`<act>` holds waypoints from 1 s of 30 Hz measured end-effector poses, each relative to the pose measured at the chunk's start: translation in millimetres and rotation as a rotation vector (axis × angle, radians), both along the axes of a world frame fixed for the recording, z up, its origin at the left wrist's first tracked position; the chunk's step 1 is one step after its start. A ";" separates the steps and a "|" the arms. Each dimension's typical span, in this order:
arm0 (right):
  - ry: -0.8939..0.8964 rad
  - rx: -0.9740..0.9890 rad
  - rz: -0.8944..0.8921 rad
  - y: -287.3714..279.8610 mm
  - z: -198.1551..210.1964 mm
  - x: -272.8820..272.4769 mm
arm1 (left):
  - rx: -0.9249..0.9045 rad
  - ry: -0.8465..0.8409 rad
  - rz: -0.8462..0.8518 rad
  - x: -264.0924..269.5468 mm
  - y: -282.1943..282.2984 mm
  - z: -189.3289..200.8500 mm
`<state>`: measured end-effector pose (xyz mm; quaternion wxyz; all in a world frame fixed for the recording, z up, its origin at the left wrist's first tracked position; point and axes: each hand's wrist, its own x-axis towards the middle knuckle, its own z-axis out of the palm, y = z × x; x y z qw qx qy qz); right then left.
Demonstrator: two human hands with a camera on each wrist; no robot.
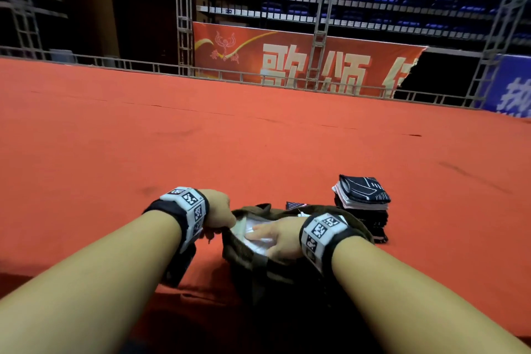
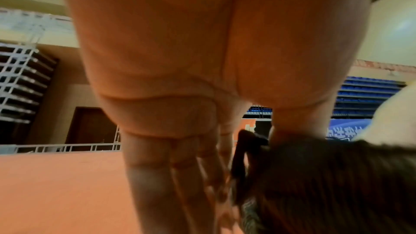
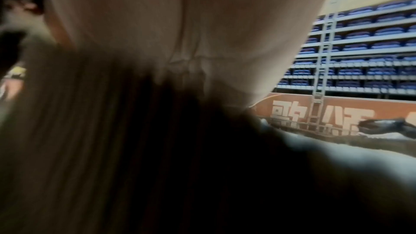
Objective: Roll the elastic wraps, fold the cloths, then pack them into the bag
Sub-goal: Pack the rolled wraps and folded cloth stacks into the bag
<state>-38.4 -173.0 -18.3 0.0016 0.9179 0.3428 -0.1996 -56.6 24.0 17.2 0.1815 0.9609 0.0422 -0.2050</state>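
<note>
A brown fabric bag point(image 1: 244, 251) sits open at the near edge of the red surface. My left hand point(image 1: 219, 211) grips its left rim; in the left wrist view the fingers point(image 2: 175, 175) run down one side of the bag point(image 2: 326, 184) with the thumb on the other. My right hand point(image 1: 275, 238) is inside the bag's mouth, fingers lying flat on a white folded item point(image 1: 254, 224). A stack of folded cloths point(image 1: 362, 200), dark patterned on top, stands just right of and behind the bag. The right wrist view is dark and blurred.
The red-covered surface point(image 1: 201, 146) stretches far ahead to a metal railing point(image 1: 138, 66). A small dark patterned piece point(image 1: 296, 204) lies behind the bag. The bag's lower part hangs over the near edge of the surface.
</note>
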 end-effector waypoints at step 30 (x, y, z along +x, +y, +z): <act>0.442 1.241 -0.965 -87.6 47.1 154.5 | -0.931 0.064 0.339 178.6 -114.5 9.4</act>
